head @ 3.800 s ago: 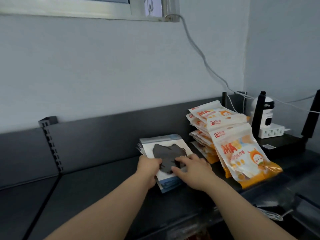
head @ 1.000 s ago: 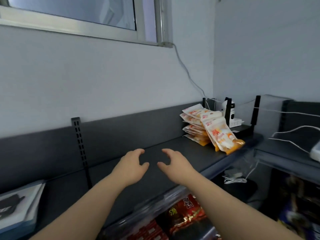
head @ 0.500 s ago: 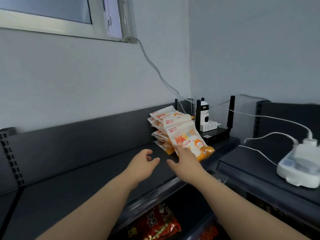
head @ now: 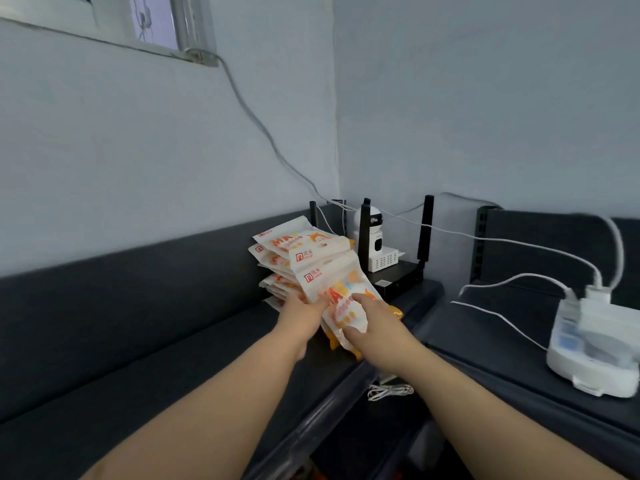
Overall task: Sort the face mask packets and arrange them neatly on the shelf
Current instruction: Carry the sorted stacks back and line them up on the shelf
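A loose stack of white-and-orange face mask packets leans at the right end of the dark shelf. The front packet slopes down off the stack toward me. My left hand grips that packet's left edge, its fingers tucked under it. My right hand lies on the packet's lower right part with the thumb pressing its face. The packet's bottom orange edge shows between my wrists.
A white camera sits on a black router with upright antennas just behind the stack. White cables run along the wall to a white device on the adjoining shelf at right. A coiled cable hangs below the shelf edge.
Both hands left the pile of black mask packets and moved right with the view. They were empty half a second ago and now hold the front orange packet.
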